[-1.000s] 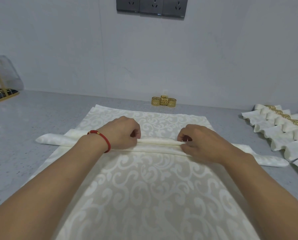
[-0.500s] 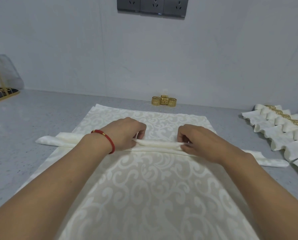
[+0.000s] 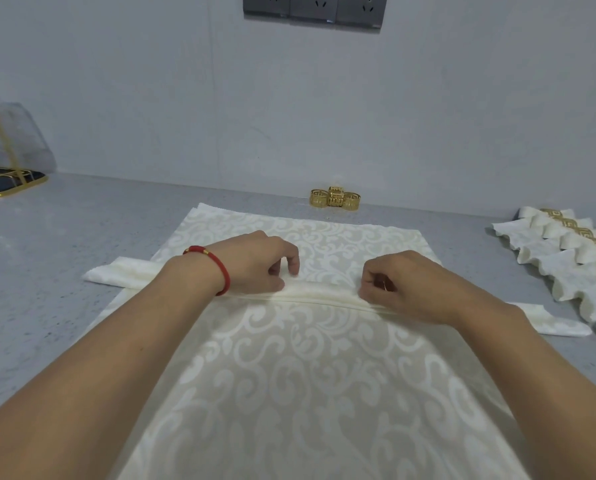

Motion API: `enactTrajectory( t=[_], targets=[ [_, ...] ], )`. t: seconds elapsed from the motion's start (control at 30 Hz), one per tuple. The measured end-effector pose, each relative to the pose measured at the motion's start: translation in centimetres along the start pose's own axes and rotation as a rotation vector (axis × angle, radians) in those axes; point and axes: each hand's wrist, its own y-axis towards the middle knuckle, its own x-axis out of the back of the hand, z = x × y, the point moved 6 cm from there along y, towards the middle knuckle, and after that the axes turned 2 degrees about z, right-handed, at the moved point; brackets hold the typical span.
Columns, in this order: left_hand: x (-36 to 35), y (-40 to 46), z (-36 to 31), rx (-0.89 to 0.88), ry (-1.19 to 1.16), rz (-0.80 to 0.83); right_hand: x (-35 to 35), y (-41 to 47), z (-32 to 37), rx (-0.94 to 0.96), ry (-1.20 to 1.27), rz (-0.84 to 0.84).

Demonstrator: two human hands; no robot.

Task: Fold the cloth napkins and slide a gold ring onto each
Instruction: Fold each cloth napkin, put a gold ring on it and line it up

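The left hand (image 3: pixel 258 263) and right hand (image 3: pixel 402 285), fingers curled, each pinch the folded ridge of the cream damask cloth napkin (image 3: pixel 320 362) spread on the grey speckled counter (image 3: pixel 47 271). The ridge runs left to right across the napkin's middle, its folded ends reaching past both side edges. Three loose gold openwork rings (image 3: pixel 334 198) sit at the far wall.

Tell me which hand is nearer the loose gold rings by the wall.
Left, narrowly. The left hand lies in front of the gold rings and off to their left; the right hand lies closer to the person, to their right. Both pinch the napkin.
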Motion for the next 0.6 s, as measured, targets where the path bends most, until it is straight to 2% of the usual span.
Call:
enactTrajectory(
  t=[0.13, 0.2, 0.23, 0.4, 0.6],
  targets=[
    [-0.3, 0.4, -0.1, 0.004, 0.006, 0.011, 0.6, 0.4, 1.1, -0.074, -0.072, -0.253],
    [-0.4, 0.5, -0.1, 0.006, 0.009, 0.022, 0.4, 1.1, 2.3, -0.105, -0.010, -0.365],
    [-0.4, 0.5, -0.2, 0.006, 0.007, 0.027, -0.1, 1.6, 2.7, -0.123, 0.029, -0.367],
    [-0.6, 0.6, -0.3, 0.045, 0.019, 0.045, -5.6, 3.2, 3.1, -0.163, -0.102, 0.023],
    [-0.6, 0.4, -0.7, 0.098, -0.096, 0.051, -6.1, 3.0, 2.9, -0.165, -0.086, 0.063]
  ],
)
